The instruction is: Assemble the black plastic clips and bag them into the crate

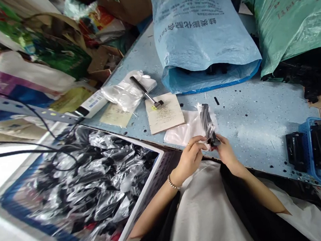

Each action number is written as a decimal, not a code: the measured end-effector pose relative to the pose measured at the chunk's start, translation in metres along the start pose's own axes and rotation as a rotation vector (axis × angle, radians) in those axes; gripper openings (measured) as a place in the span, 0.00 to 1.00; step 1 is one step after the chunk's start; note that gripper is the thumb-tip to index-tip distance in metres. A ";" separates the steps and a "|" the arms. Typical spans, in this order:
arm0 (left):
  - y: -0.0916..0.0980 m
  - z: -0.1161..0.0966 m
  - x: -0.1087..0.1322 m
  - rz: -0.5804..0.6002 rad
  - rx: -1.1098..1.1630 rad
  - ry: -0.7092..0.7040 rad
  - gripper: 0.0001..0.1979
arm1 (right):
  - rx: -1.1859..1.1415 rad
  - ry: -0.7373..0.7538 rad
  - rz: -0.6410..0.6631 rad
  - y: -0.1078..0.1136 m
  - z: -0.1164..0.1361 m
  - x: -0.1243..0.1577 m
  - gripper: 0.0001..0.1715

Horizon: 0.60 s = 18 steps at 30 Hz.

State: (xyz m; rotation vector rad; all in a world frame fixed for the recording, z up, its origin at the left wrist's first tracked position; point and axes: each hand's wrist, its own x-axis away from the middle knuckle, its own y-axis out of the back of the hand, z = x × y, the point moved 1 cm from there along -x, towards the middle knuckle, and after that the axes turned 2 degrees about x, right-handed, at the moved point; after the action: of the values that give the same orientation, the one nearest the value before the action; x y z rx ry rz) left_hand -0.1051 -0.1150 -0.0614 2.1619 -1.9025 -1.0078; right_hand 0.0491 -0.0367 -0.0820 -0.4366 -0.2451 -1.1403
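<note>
Near the table's front edge, a long black plastic part [213,141] sits mostly inside a clear plastic bag [205,118], its near end at the bag's mouth. My left hand [191,156] has its fingers closed at the left of the bag's mouth. From the other side, my right hand [226,152] grips the near end of the black part. Flat beneath them lie more clear bags [176,134]. Farther left, a black-handled hammer [146,92] rests with its head on a square board [164,114].
On the left, a white crate [160,156] holds many bagged black parts. A blue basket [311,151] of black parts stands at the right, near a loose part [295,151]. Large blue [198,37] and green [295,20] sacks occupy the back. Bunched clear bags [123,92] lie left of the board.
</note>
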 end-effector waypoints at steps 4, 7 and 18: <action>0.005 -0.016 -0.005 0.106 0.007 0.017 0.26 | 0.522 0.235 -0.096 -0.004 0.005 0.001 0.14; 0.013 -0.022 -0.008 0.166 -0.031 0.017 0.28 | 0.633 0.315 0.011 -0.009 0.012 0.011 0.12; 0.209 0.037 0.089 0.198 -0.261 0.731 0.10 | 0.577 0.061 0.250 0.003 0.013 0.014 0.19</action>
State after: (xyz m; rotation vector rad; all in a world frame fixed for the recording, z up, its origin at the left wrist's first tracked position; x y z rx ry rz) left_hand -0.3015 -0.2297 -0.0277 1.7924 -1.4869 -0.3232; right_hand 0.0578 -0.0415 -0.0649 0.0791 -0.4373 -0.7893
